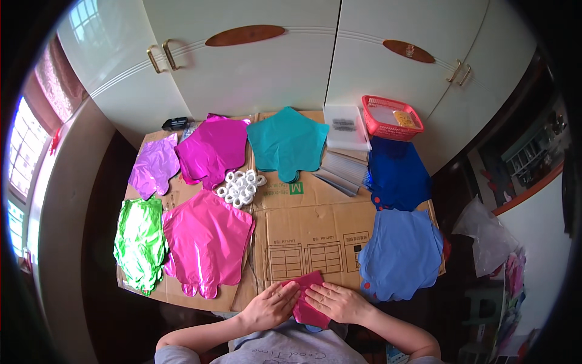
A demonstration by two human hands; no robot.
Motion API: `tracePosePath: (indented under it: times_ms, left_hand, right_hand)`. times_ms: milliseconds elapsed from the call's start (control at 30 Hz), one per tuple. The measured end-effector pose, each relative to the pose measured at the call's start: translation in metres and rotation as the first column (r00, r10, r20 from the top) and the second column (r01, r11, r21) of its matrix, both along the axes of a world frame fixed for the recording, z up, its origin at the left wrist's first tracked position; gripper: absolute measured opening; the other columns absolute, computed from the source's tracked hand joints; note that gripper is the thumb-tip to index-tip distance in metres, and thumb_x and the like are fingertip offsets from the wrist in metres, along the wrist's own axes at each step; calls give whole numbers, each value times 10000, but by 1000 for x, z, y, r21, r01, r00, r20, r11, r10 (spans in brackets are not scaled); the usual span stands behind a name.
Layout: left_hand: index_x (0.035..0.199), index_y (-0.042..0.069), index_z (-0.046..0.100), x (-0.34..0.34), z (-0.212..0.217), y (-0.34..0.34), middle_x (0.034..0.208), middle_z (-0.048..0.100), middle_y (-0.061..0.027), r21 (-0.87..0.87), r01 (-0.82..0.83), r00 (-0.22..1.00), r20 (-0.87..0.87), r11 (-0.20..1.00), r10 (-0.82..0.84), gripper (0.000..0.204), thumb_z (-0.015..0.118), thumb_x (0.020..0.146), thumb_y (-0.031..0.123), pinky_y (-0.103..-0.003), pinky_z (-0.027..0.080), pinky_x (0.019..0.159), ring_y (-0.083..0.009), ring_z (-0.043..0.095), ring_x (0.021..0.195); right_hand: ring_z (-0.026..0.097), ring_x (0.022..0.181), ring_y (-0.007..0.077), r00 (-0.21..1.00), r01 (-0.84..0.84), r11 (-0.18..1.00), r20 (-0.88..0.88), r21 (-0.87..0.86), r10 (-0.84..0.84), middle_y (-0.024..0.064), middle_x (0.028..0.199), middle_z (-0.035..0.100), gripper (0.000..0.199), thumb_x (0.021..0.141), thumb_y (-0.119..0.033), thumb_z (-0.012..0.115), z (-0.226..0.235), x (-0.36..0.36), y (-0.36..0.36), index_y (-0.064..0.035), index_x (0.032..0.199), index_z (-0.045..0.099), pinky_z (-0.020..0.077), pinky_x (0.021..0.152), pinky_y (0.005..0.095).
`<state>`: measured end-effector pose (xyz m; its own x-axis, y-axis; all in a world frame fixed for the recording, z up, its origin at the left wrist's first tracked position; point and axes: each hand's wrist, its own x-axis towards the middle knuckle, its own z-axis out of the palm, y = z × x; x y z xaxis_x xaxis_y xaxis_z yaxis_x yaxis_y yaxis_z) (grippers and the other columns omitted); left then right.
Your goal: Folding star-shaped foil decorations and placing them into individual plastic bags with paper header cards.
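At the near edge of the cardboard, my left hand point(270, 306) and my right hand point(339, 302) lie on a folded magenta foil sheet point(309, 313). Their fingers are stretched out and flat, one hand on each side of it. The sheet looks like a flat foil balloon folded narrow, and its lower end reaches my shirt. Left of my hands is a stack of pink foil balloons point(206, 239) lying flat. To the right, a light-blue stack point(401, 255) has a red dot near its lower left corner.
Farther back lie green point(139, 242), lilac point(154, 164), magenta point(215, 145), teal point(288, 142) and dark-blue point(399, 173) foil stacks. White ribbon rolls point(241, 188), clear packets point(339, 170) and a red basket point(388, 131) stand on the cardboard point(303, 218). White cabinets point(242, 79) border the back.
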<state>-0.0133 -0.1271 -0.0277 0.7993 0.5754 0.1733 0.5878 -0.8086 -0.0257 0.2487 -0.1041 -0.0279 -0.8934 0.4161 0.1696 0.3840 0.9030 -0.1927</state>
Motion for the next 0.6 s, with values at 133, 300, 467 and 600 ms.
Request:
tracePosePath:
  times_ms: [133,300,467,600]
  left_hand:
    - [1195,28,602,5,7,-4,1265,579,-105,-46,-8,988,153,999,15,482,653,788,281,-420,400,996,-241,469,1264]
    - [1123,33,637,5,24,13,1140,617,-119,-390,-72,919,332,918,213,331,616,847,214,-423,429,909,-268,533,1130]
    - [902,6,687,0,20,52,800,639,-93,-776,115,610,548,620,573,178,671,867,180,-318,472,681,-188,592,767]
    - [943,-1,694,-4,21,78,784,655,20,-894,322,368,422,312,829,139,686,876,120,-206,466,623,-31,559,704]
  right_hand:
    - [567,1169,193,993,-34,999,-114,-32,30,70,1240,607,362,868,-156,498,15,-1,10,-80,1206,602,437,1018,353]
    - [687,764,210,900,3,959,-417,-284,-127,55,834,694,236,694,-115,736,44,-4,40,-99,924,686,551,684,330]
    - [623,575,156,735,243,648,-299,-722,-609,108,720,669,242,819,-256,737,55,-18,69,-38,917,698,469,541,282]
    - [550,497,137,704,257,630,-305,-733,-641,120,589,575,289,831,-316,719,42,-24,80,-36,893,685,427,490,294]
